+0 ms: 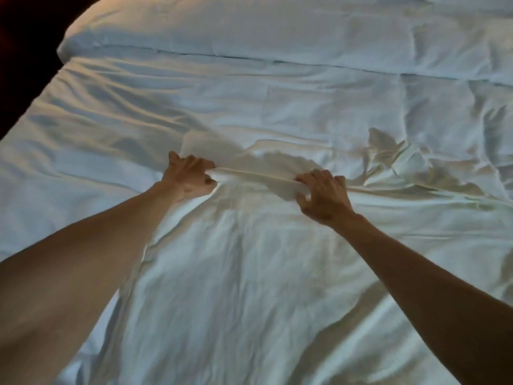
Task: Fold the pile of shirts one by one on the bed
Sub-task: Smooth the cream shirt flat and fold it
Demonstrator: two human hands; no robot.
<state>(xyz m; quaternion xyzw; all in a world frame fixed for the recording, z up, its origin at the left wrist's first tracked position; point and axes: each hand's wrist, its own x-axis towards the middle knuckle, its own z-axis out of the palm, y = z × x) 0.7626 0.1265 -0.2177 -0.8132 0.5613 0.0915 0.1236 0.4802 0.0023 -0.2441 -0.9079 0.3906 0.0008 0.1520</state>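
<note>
A white shirt (236, 273) lies spread on the white bed (111, 112), its body running from the bottom of the view up to my hands. My left hand (188, 176) grips the shirt's upper edge at the left, fingers curled round the cloth. My right hand (322, 195) grips the same edge at the right. Between them the edge is pulled taut and lifted a little off the bed. A sleeve with a cuff (408, 162) trails off crumpled to the right. White on white makes the shirt's outline hard to follow.
A long white pillow (249, 31) lies across the head of the bed. The bed's left edge (30, 107) borders a dark area at the upper left. Rumpled white sheet spreads to both sides of the shirt.
</note>
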